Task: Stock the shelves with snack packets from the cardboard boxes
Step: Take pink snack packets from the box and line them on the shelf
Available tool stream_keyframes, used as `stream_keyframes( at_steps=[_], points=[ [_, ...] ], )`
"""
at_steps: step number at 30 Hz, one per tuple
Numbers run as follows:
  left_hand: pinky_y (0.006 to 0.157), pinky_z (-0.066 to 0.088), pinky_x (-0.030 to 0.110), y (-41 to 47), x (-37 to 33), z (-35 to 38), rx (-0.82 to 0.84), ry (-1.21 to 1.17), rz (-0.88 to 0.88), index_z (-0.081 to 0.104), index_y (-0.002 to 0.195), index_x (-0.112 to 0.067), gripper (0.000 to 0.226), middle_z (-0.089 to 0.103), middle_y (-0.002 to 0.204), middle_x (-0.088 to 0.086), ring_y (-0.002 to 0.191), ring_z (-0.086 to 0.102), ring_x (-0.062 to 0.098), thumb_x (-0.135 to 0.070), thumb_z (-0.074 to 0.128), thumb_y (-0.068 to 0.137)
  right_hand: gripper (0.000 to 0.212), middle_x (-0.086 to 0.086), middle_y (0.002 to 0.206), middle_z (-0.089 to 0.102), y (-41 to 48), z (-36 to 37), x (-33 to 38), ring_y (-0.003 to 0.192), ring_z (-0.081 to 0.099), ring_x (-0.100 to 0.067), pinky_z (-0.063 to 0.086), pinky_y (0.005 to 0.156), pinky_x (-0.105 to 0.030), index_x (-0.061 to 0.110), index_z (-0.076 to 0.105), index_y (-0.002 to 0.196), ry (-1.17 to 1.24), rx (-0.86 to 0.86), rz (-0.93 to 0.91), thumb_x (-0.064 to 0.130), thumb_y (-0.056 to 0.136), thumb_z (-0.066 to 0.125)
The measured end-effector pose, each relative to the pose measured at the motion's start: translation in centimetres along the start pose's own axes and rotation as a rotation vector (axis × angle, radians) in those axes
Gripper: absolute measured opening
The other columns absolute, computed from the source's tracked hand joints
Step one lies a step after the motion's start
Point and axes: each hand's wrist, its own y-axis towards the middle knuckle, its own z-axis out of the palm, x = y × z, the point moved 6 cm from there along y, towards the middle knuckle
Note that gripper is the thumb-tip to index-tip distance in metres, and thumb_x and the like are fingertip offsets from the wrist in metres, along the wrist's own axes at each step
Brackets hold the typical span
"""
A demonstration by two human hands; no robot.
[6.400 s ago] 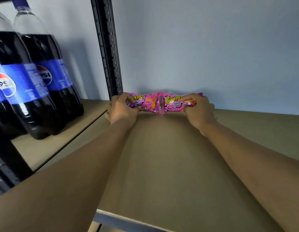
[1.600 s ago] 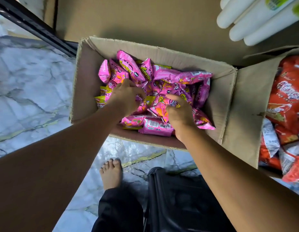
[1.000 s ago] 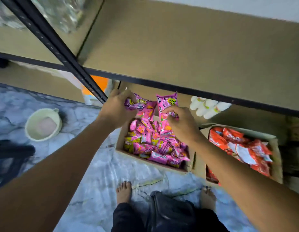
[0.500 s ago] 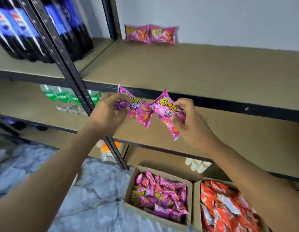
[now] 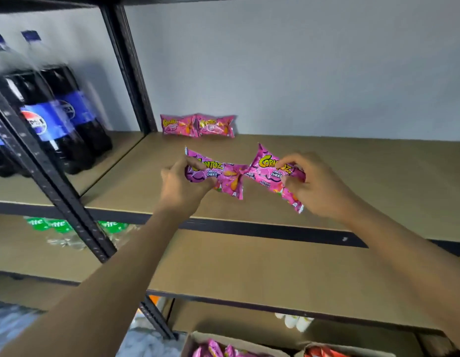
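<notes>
My left hand [image 5: 181, 186] grips a pink Corntoz snack packet [image 5: 221, 176] and my right hand [image 5: 313, 186] grips a second pink packet [image 5: 268, 171]. Both packets hang above the front half of the brown upper shelf [image 5: 352, 176]. Two more pink packets [image 5: 198, 124] stand side by side against the wall at the shelf's back left corner. The cardboard box of pink packets [image 5: 223, 350] sits on the floor at the bottom edge of the view, partly cut off.
Black shelf uprights [image 5: 131, 73] divide this bay from the left one, where large Pepsi bottles [image 5: 56, 117] stand. Sprite bottles [image 5: 64, 230] lie on the shelf below them. A second box with red packets [image 5: 324, 353] shows at the bottom right.
Both hands picked pink packets out of the floor box, lifted them up past the lower shelves, and now hold them over the upper shelf. The view tilted upward.
</notes>
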Motion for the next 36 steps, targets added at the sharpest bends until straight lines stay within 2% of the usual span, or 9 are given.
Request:
stream_keyframes(
  at_steps=[3, 7, 13, 16, 18, 22, 26, 30, 36],
  points=[
    [0.061, 0.044, 0.026, 2.5, 0.9, 3.9, 0.004, -0.073, -0.068, 0.058, 0.083, -0.039, 0.031, 0.059, 0.099, 0.004, 0.076, 0.052, 0.017, -0.032, 0.086, 0.073, 0.028, -0.002, 0.090, 0.061, 3.2, -1.3, -3.2, 0.064, 0.060, -0.014, 0.049, 0.063, -0.031, 0.046, 0.057, 0.097, -0.092, -0.016, 0.020, 0.022, 0.083, 0.052],
    [0.056, 0.049, 0.020, 6.0, 1.3, 8.4, -0.033, -0.150, -0.099, 0.058, 0.092, -0.024, 0.030, 0.061, 0.085, -0.004, 0.066, 0.054, 0.010, -0.018, 0.084, 0.077, 0.037, 0.002, 0.072, 0.054, 7.1, -2.6, -6.4, 0.053, 0.049, -0.010, 0.036, 0.052, -0.027, 0.034, 0.058, 0.096, -0.160, -0.036, 0.032, -0.001, 0.087, 0.052],
    [0.060, 0.041, 0.007, 12.4, 1.1, 13.5, -0.083, -0.148, -0.016, 0.058, 0.096, -0.015, 0.033, 0.053, 0.083, -0.009, 0.071, 0.048, 0.007, -0.016, 0.084, 0.076, 0.034, -0.005, 0.101, 0.045, 13.4, -1.5, -11.7, 0.071, 0.049, -0.016, 0.036, 0.078, -0.035, 0.036, 0.057, 0.109, -0.276, -0.042, 0.039, 0.008, 0.092, 0.048],
    [0.081, 0.050, 0.028, 15.5, 1.7, 15.1, -0.140, -0.090, -0.003, 0.054, 0.083, -0.030, 0.035, 0.058, 0.092, -0.002, 0.086, 0.056, 0.018, -0.024, 0.086, 0.072, 0.035, 0.000, 0.107, 0.042, 16.0, -1.1, -12.8, 0.091, 0.048, -0.016, 0.025, 0.097, -0.042, 0.044, 0.052, 0.104, -0.345, -0.083, 0.065, 0.011, 0.094, 0.046],
    [0.081, 0.048, 0.032, 16.9, 2.0, 16.1, -0.159, -0.043, -0.008, 0.051, 0.081, -0.034, 0.035, 0.059, 0.106, 0.005, 0.099, 0.056, 0.022, -0.028, 0.085, 0.072, 0.037, 0.001, 0.110, 0.041, 17.5, -0.7, -13.6, 0.095, 0.048, -0.016, 0.021, 0.093, -0.041, 0.045, 0.051, 0.106, -0.365, -0.094, 0.068, 0.011, 0.094, 0.046],
    [0.082, 0.039, 0.022, 18.9, 2.3, 17.4, -0.181, 0.024, -0.017, 0.057, 0.095, -0.029, 0.030, 0.053, 0.121, 0.005, 0.087, 0.050, 0.004, -0.033, 0.080, 0.076, 0.040, 0.001, 0.111, 0.043, 19.8, -0.1, -15.5, 0.098, 0.049, -0.017, 0.018, 0.085, -0.037, 0.042, 0.054, 0.110, -0.365, -0.108, 0.064, 0.009, 0.091, 0.044],
    [0.089, 0.025, 0.036, 19.8, 2.2, 17.9, -0.287, 0.211, -0.020, 0.055, 0.090, -0.036, 0.028, 0.052, 0.120, -0.005, 0.115, 0.044, 0.022, -0.044, 0.078, 0.075, 0.044, 0.007, 0.108, 0.045, 21.4, 0.0, -16.4, 0.112, 0.039, -0.020, 0.016, 0.086, -0.037, 0.041, 0.059, 0.108, -0.426, -0.207, 0.036, 0.005, 0.087, 0.046],
    [0.091, 0.024, 0.038, 20.5, 2.4, 18.7, -0.299, 0.301, 0.007, 0.056, 0.094, -0.032, 0.028, 0.050, 0.124, -0.003, 0.118, 0.042, 0.027, -0.047, 0.074, 0.079, 0.045, 0.015, 0.114, 0.051, 21.7, 0.4, -16.6, 0.119, 0.033, -0.020, 0.013, 0.081, -0.035, 0.042, 0.063, 0.107, -0.462, -0.359, -0.019, 0.004, 0.086, 0.051],
    [0.102, 0.026, 0.044, 21.1, 3.2, 19.3, -0.243, 0.428, -0.052, 0.055, 0.109, -0.029, 0.031, 0.045, 0.131, 0.007, 0.121, 0.044, 0.033, -0.047, 0.067, 0.087, 0.039, -0.009, 0.140, 0.046, 21.2, 2.1, -18.1, 0.128, 0.034, -0.038, 0.037, 0.096, -0.047, 0.034, 0.071, 0.114, -0.410, -0.412, -0.090, 0.009, 0.086, 0.063]
  ],
)
